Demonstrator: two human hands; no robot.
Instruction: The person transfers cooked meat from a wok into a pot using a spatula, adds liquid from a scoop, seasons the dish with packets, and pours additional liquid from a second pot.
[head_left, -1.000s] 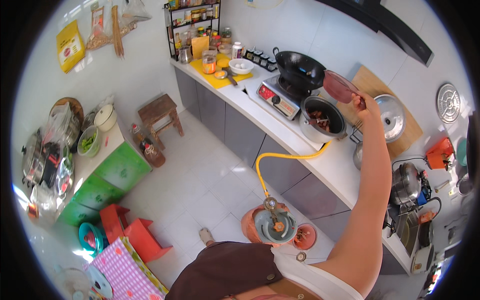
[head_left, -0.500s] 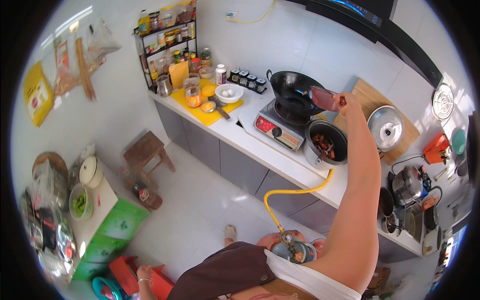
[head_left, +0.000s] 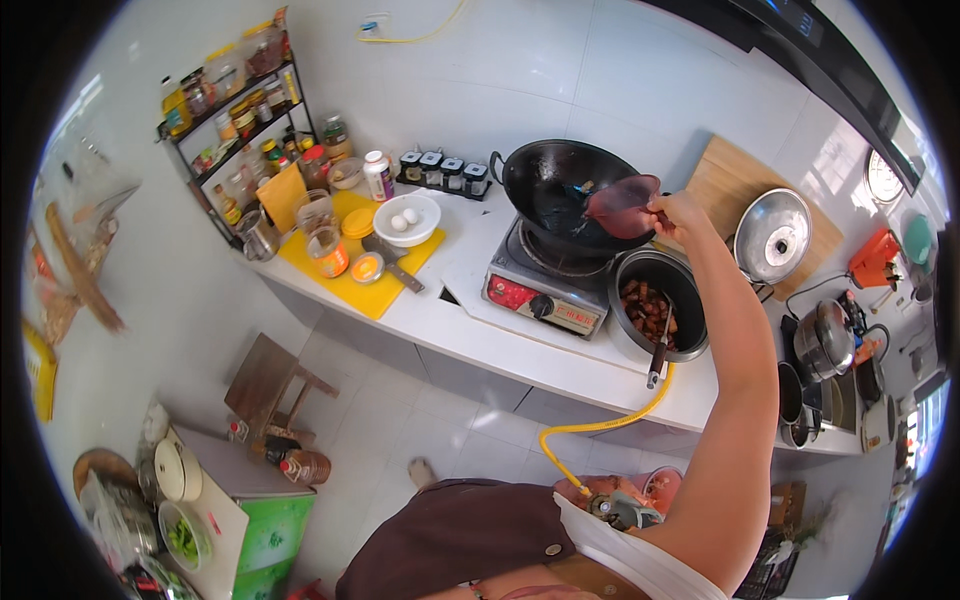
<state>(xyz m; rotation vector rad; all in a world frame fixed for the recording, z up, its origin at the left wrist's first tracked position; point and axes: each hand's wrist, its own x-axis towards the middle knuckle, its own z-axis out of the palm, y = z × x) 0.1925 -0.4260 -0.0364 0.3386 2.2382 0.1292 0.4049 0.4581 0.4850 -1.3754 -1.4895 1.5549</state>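
Note:
My right hand [head_left: 680, 217] is closed on the handle of a dark red, see-through water dipper [head_left: 622, 207]. The dipper hangs tilted over the right side of a black wok [head_left: 545, 185], which sits on a gas stove [head_left: 520, 291]. Bluish glints show on the wok's dark inside; whether liquid lies there I cannot tell. Just below my right forearm stands a dark pot [head_left: 690, 345] of brown, chunky food [head_left: 645, 305], a dark-handled utensil [head_left: 659, 358] leaning in it. My left hand is out of sight.
Left of the stove, a yellow board [head_left: 371, 300] carries jars, a cleaver [head_left: 402, 273] and a white bowl [head_left: 425, 229] with eggs. Behind stands a spice rack [head_left: 246, 146]. A metal lid [head_left: 775, 236] leans on a wooden board [head_left: 722, 172]. A yellow hose [head_left: 590, 425] hangs over the counter front.
The dipper has moved farther in over the wok and tilted more. My left hand, low at the left before, has left the view. The whole view has shifted and turned.

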